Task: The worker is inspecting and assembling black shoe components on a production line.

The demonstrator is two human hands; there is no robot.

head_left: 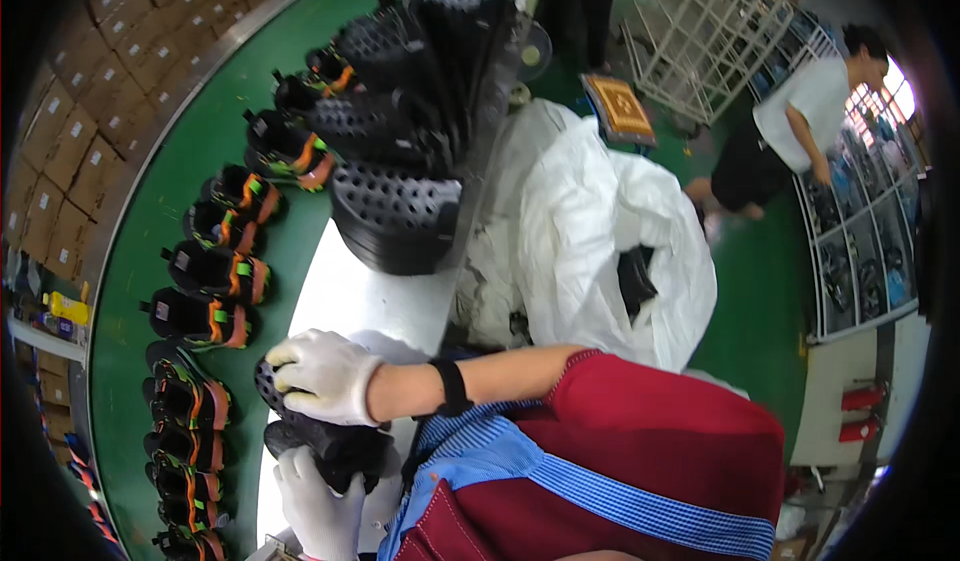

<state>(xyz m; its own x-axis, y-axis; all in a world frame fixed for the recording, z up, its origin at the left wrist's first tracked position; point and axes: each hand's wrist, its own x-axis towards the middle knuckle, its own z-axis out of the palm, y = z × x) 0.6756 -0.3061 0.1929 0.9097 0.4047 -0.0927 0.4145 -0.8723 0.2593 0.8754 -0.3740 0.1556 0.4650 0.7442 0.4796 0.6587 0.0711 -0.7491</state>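
My right hand [325, 376], in a white glove and with a black band at the wrist, curls over the toe of a black clog [268, 387] with round holes. Just below it, my gloved left hand [318, 506] grips a dark black shoe part [335, 446]; the two hands hide most of it, so I cannot tell whether it belongs to the same clog. Both hands are over the near end of a white work surface [345, 301]. Farther along that surface stand stacks of black clogs [395, 211] with holes in their toes.
Black sneakers with orange and green trim [205, 266] line a green conveyor [125, 361] on the left. Brown cartons [75, 151] are stacked beyond it. A large white sack [570, 211] stands right of the bench. A person [800, 121] is near racks [860, 241] at the right.
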